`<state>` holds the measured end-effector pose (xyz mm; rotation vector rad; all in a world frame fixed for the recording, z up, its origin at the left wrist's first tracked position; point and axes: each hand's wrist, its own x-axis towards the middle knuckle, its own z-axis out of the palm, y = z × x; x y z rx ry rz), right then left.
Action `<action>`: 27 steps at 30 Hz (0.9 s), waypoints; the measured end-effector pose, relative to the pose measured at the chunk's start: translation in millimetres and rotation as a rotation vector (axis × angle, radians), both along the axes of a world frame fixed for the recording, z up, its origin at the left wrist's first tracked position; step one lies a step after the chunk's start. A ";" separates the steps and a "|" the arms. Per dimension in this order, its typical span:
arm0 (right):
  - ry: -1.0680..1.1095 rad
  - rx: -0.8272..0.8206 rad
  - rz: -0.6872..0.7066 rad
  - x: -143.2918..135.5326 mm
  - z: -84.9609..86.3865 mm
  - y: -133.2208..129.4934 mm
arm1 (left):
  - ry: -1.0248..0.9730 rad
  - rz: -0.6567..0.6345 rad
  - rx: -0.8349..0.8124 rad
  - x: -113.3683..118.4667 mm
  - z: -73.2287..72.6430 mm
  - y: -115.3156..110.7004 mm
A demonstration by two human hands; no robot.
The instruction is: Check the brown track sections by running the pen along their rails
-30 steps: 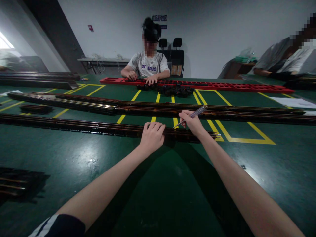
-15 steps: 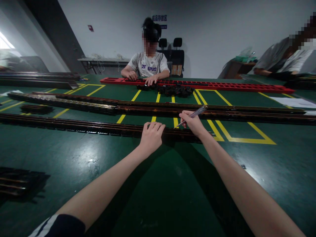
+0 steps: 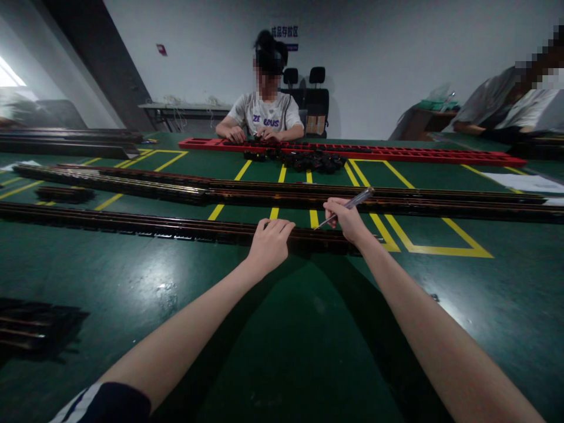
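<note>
A long dark rail (image 3: 189,230) with copper-coloured strips along it lies across the table in front of me. My left hand (image 3: 269,247) is closed over this rail, its fingers bent over the far edge. In my right hand (image 3: 346,218) is a slim screwdriver (image 3: 360,198) with a clear handle, slanting down to the left. Its thin tip meets or hovers just over the rail, right of my left hand; contact is too small to tell.
Beyond lie more long dark rails (image 3: 282,192). A co-worker (image 3: 268,114) sits opposite behind a red slotted tray (image 3: 396,154), near a pile of small black parts (image 3: 312,161). A short stack of dark strips (image 3: 37,329) lies at near left. Yellow tape (image 3: 449,251) marks the green table.
My right hand and the screwdriver have shifted slightly right along the rail. My left hand stays put. The co-worker's hand has drawn back from the black parts towards their body.
</note>
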<state>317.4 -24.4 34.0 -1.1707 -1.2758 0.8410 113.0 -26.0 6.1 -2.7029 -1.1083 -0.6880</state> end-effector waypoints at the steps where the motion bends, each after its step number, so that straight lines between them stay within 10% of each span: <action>1: 0.005 -0.001 0.000 0.0 0.2 -0.1 | 0.000 -0.002 0.000 -0.1 0.3 -0.1; 27: 0.059 -0.018 -0.048 2.5 1.3 1.1 | 0.000 -0.010 -0.047 0.0 0.9 0.5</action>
